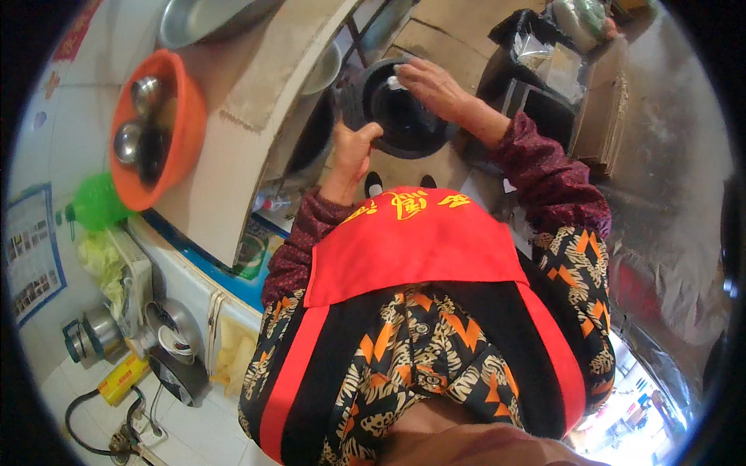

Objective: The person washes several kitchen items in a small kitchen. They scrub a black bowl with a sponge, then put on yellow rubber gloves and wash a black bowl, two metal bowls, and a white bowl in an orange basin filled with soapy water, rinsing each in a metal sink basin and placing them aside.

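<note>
A round black basin (408, 143) is held in front of me, above the floor and my feet. My left hand (351, 145) grips its near left side, the thumb over the rim. Over the far right part of the basin, my right hand (434, 87) reaches in, with a small white wad (395, 83) at its fingertips. The wad seems to be a cloth or paper, though its kind is unclear. Part of the basin's far right rim is hidden behind my right hand and wrist.
On the left worktop (201, 192), an orange basin (195, 116) holds metal bowls (129, 143). A metal basin (192, 23) stands farther back. To the right are a black-lined bin (495, 73) with packaging and stacked cardboard (600, 110).
</note>
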A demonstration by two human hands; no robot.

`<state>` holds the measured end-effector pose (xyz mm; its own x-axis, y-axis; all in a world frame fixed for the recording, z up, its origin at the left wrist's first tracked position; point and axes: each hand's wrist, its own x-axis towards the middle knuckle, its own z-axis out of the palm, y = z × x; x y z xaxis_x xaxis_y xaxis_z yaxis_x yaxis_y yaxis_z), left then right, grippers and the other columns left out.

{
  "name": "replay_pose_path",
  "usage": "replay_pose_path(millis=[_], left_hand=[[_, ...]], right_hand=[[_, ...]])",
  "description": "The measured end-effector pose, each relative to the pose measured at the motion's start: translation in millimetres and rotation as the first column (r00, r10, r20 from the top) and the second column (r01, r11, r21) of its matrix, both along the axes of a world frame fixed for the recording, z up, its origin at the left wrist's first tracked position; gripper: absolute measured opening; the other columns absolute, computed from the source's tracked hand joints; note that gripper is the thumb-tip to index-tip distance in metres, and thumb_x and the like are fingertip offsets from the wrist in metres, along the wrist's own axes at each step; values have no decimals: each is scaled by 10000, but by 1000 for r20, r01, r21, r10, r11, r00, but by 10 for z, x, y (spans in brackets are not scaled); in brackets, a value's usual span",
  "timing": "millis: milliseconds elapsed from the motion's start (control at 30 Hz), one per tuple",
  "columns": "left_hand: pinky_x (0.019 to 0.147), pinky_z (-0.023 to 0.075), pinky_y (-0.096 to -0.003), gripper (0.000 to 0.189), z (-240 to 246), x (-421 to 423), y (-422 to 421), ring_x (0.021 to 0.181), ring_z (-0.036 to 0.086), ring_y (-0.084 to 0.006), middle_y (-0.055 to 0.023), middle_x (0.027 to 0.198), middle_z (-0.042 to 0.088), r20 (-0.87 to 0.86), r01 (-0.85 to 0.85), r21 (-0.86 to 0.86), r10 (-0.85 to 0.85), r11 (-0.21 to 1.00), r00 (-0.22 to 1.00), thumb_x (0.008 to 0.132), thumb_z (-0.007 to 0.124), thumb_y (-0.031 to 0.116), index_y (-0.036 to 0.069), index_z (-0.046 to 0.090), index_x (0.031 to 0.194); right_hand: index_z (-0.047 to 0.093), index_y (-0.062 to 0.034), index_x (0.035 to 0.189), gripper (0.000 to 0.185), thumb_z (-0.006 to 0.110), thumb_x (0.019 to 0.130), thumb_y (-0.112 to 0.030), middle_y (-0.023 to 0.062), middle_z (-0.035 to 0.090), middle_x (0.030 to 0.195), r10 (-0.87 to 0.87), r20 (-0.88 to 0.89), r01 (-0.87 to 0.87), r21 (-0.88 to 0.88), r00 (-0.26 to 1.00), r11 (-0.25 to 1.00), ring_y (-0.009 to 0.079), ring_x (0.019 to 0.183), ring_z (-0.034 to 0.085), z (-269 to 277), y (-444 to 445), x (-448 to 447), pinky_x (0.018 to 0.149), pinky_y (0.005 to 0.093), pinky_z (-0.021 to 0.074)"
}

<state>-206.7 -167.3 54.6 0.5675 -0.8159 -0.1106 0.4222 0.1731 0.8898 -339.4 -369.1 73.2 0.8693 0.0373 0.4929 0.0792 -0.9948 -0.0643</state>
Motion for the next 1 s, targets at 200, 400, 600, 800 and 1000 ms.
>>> replay_pose_path(millis=[200,400,600,800,1000], left_hand=[[828,597,-316,361,-57,114,47,913,719,-171,-64,1066,740,-31,-75,-58,73,996,997,809,663,-151,6,706,1132],[875,581,-316,260,-118,-4,-31,974,699,-165,-37,1108,714,-61,-9,15,10,1000,998,966,737,105,36,665,1207],[961,550,-353,482,7,-143,-52,1090,628,-134,-26,1187,648,-177,202,0,-199,979,964,1034,589,488,67,598,1268],[904,568,-335,480,137,-255,-73,1037,617,-118,-2,1116,629,-60,103,70,-99,992,993,1040,557,517,66,612,1197],[786,573,-302,497,-92,-42,44,957,655,-122,-26,1075,664,-31,111,50,-110,993,993,1057,542,519,41,643,1146]], right_hand=[[686,-64,984,185,696,800,-43,148,634,1037,-159,-355,267,281,921,922,358,995,628,-218,559,-314,803,458,540],[669,1,928,182,673,908,-179,226,702,846,-176,-252,305,707,952,638,468,794,668,-63,975,-95,675,514,520],[703,60,987,295,701,969,-234,81,725,809,-330,-36,-28,982,943,-187,126,624,660,97,703,253,533,267,530],[719,66,977,252,706,930,-181,120,744,780,-466,-136,142,990,874,-22,128,595,680,132,575,330,502,301,561],[714,36,944,166,673,968,-124,22,651,713,45,-189,187,981,981,44,83,584,583,74,670,255,517,264,466]])
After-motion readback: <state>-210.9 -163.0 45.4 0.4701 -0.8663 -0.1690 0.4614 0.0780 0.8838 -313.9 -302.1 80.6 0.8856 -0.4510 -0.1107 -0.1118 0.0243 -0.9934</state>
